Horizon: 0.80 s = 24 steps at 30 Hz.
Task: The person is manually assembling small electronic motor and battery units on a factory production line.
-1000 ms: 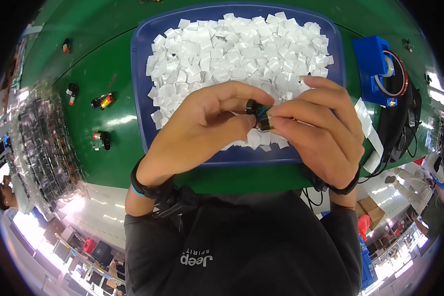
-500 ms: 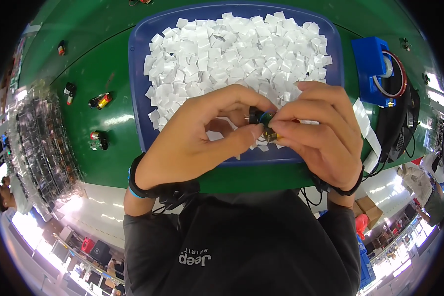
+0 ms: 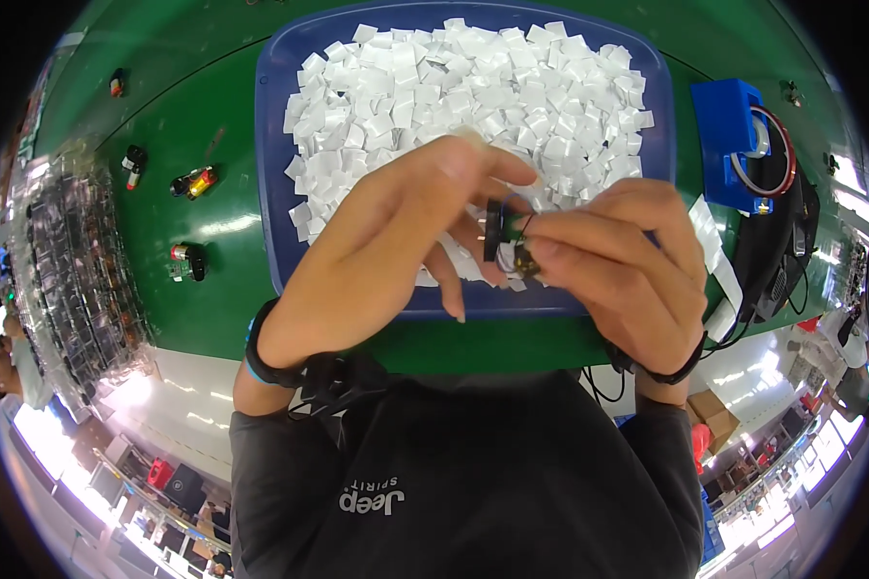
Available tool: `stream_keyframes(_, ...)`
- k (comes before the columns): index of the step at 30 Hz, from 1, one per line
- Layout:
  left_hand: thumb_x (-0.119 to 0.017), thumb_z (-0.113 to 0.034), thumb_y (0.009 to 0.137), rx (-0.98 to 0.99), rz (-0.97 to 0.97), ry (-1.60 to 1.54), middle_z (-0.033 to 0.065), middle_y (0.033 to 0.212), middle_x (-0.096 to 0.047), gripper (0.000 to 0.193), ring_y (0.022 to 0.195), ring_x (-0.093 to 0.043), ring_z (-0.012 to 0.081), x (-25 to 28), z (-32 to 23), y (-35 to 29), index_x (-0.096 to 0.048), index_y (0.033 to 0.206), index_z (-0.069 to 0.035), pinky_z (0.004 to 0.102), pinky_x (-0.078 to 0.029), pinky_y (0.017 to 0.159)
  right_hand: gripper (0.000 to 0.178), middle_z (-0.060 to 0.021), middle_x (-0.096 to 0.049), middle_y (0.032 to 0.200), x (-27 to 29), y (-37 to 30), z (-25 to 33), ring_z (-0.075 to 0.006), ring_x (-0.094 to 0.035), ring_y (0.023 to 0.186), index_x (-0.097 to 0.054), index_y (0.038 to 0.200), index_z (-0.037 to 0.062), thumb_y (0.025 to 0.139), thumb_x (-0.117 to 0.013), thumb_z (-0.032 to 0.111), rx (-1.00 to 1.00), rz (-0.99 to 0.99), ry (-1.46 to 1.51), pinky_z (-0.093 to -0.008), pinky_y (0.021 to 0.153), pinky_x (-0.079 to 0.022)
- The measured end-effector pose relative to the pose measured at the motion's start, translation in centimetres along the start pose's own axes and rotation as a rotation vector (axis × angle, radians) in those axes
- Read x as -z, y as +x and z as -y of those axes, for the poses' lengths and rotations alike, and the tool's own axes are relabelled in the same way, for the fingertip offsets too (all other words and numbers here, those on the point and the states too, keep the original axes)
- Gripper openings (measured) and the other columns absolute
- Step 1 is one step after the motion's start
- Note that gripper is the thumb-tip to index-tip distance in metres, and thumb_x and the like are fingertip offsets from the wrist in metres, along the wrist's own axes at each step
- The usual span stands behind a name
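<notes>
My right hand [image 3: 628,265] pinches a small black and copper-coloured component [image 3: 514,246] between thumb and fingertips, above the near edge of a blue tray [image 3: 270,183]. My left hand [image 3: 396,241] is beside it with fingers spread apart, its fingertips close to the component; I cannot tell whether they touch it. The tray is heaped with several small white squares [image 3: 454,87]. Both wrists wear dark bands.
The tray lies on a green mat [image 3: 174,299]. Small loose components [image 3: 191,181] [image 3: 185,261] [image 3: 133,164] lie on the mat to the left. A blue holder with a red-rimmed reel [image 3: 743,145] stands at the right, with black cables [image 3: 777,251] and a white strip [image 3: 719,261] beside it.
My left hand has opened, its fingers spreading away from the component. The right hand keeps the component pinched. Both hands stay over the tray's near edge.
</notes>
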<state>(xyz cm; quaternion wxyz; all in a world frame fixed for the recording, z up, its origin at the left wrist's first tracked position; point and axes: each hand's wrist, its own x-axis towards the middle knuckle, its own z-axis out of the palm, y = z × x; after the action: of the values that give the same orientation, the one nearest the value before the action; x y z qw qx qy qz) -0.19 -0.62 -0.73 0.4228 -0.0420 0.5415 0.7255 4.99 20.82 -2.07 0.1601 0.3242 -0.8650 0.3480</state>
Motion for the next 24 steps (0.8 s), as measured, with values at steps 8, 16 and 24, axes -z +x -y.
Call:
stream_keyframes(8,-0.053,0.008,0.090,-0.120,0.121,0.227,0.0101,0.110,-0.062,0.031,0.087,-0.064,0.0139,0.6,2.4,-0.1,-0.055,0.120,0.005,0.0237,-0.056,0.061,0.035,-0.0087,-0.074,0.096,-0.1,0.1,0.0,-0.0250,-0.062,0.085,-0.069,0.096,0.0026,0.063,-0.082,0.004,-0.003,-0.024,-0.007,-0.0344,0.070,-0.051)
stream_keyframes(16,-0.058,0.010,0.087,-0.147,0.063,0.247,0.0093,0.109,-0.062,0.036,0.089,-0.062,0.0136,0.2,2.0,-0.1,-0.055,0.121,0.001,0.0248,-0.058,0.068,0.034,-0.0087,-0.074,0.094,-0.3,0.1,-0.3,-0.0251,-0.062,0.085,-0.069,0.095,0.0029,0.064,-0.083,0.001,-0.076,-0.036,-0.076,-0.0324,0.069,-0.050)
stream_keyframes(24,-0.067,0.005,0.087,-0.255,0.031,0.220,0.0148,0.113,-0.064,0.037,0.097,-0.066,0.0198,0.3,1.7,-0.3,-0.054,0.122,0.005,0.0299,-0.060,0.073,0.034,-0.0099,-0.072,0.091,0.0,0.9,0.3,-0.0216,-0.062,0.081,-0.068,0.097,0.0027,0.068,-0.084,0.000,-0.086,-0.230,-0.002,-0.0303,0.066,-0.050)
